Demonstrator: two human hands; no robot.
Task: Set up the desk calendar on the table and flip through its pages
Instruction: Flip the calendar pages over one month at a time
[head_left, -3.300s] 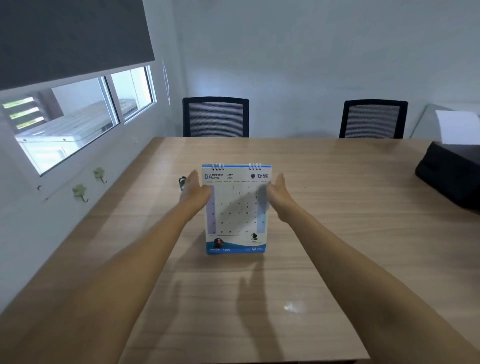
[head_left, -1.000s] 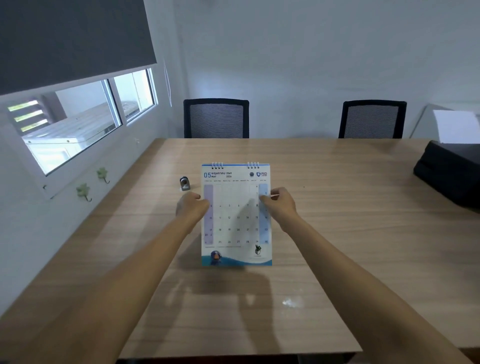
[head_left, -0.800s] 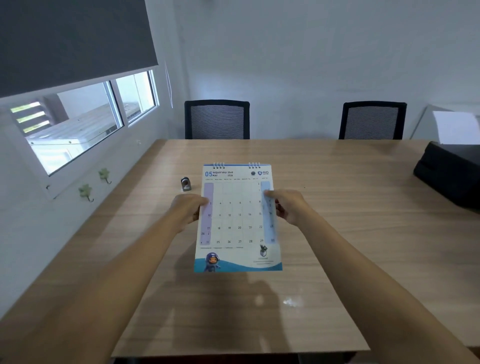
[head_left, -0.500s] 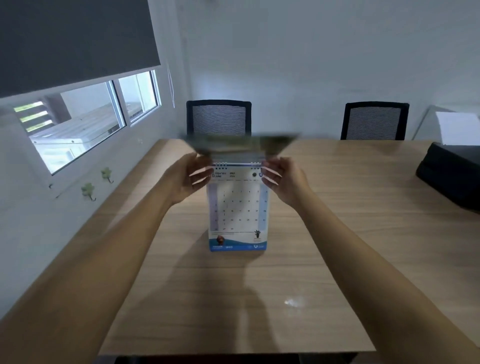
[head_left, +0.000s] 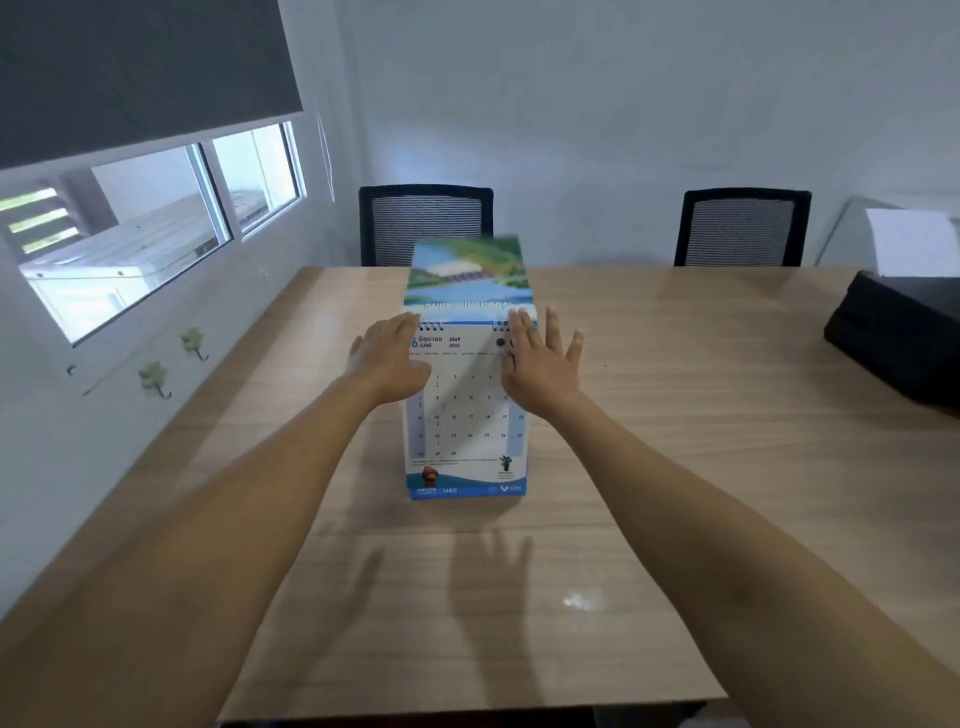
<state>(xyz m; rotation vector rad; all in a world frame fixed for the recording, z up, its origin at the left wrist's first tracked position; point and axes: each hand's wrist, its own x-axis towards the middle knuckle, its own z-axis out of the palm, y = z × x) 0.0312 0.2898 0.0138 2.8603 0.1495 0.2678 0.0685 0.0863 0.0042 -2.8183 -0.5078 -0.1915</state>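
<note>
Standing upright on the wooden tabletop (head_left: 675, 467), the desk calendar (head_left: 467, 415) faced the person with its June page showing, while a blurred page (head_left: 467, 273) bearing a landscape photograph was caught above the spiral binding (head_left: 462, 322). Both hands were spread flat, fingers splayed, with no grip on anything: the left hand (head_left: 387, 361) lay against the calendar's upper left corner and the right hand (head_left: 540, 366) against its upper right, fingertips near the binding.

With nothing pinched, the loose page could, in my judgement, fall forward again or catch on the wire loops. The open hands pressing the top could also tip the stand backward or slide its base along the smooth tabletop.

Legible on the front page were "JUNE", "2026", "2569", a large "6" half hidden by the left hand, a line of Thai script, and date numerals from 1 to 30. The blue strip at the bottom read "1460"; the logos beside it were too small to read.

Beyond the calendar stood two black mesh chairs (head_left: 426, 226); well to its right sat a black bag (head_left: 898, 332).
</note>
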